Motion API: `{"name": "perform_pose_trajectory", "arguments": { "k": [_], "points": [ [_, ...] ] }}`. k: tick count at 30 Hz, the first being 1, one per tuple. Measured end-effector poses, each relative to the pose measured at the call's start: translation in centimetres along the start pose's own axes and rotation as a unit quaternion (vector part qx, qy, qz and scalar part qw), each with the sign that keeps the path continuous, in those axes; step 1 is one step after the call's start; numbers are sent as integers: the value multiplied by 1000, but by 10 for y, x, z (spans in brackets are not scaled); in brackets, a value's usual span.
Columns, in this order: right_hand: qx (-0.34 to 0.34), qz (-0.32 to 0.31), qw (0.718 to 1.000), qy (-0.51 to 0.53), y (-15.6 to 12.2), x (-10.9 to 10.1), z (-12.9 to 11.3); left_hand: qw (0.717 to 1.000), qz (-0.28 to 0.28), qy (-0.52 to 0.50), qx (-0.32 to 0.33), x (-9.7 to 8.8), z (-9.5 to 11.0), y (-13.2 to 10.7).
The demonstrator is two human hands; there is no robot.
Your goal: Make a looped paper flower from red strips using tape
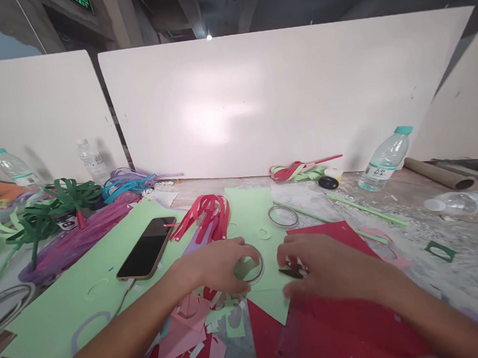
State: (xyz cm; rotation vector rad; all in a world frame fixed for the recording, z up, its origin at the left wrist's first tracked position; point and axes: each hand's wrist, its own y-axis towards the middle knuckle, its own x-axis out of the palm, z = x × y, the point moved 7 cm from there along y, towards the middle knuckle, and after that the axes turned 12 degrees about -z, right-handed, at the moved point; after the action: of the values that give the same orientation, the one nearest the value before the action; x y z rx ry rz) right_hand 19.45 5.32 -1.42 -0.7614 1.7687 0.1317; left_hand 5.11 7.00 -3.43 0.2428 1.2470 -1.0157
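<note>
My left hand [219, 266] curls round a clear tape ring [252, 266] that lies on a light green paper sheet [252, 216]. My right hand [326, 266] rests on a red paper sheet [345, 325], its fingers bent over small dark scissors [292, 272] whose tips point toward the ring. A second tape ring [283, 216] lies just beyond, on the green sheet's right edge. Red paper strips [208, 214] fan out behind my left hand.
A black phone [147, 248] on a cable lies on a large green sheet [66, 303] at left. Green paper plants [55, 210], purple and blue strips, water bottles [384, 159], a cardboard tube [437, 173] and white partition boards [266, 99] ring the table. Pink scraps [193, 337] lie near me.
</note>
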Motion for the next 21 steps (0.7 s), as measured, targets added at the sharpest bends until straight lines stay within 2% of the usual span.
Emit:
{"name": "perform_pose_trajectory", "arguments": {
  "k": [2, 5, 8, 11, 13, 16, 18, 21],
  "points": [
    [-33, -13, 999, -40, -1, 12, -25, 1000, 22, 6, 16, -3, -1, -1],
    [-69, -28, 990, -123, -1, 28, -47, 998, 57, 26, 13, -6, -7, -1],
    [-99, -18, 982, -161, 1, 36, -53, 995, 89, 45, -2, -9, -14, -1],
    [-104, -15, 982, -155, 1, 36, -51, 991, 122, 47, -15, -15, -18, -2],
    [-91, -3, 990, -109, 2, 29, -45, 987, 159, 21, -19, -22, -17, -5],
    [-73, 33, 997, 23, 4, 9, -28, 976, 202, -79, 10, -31, -9, -11],
    [-70, 68, 989, 113, 7, -4, -14, 970, 185, -150, 48, -30, -1, -10],
    [-66, 122, 967, 212, 12, -18, 6, 971, 155, -166, 75, -23, 7, -3]
  ]
}}
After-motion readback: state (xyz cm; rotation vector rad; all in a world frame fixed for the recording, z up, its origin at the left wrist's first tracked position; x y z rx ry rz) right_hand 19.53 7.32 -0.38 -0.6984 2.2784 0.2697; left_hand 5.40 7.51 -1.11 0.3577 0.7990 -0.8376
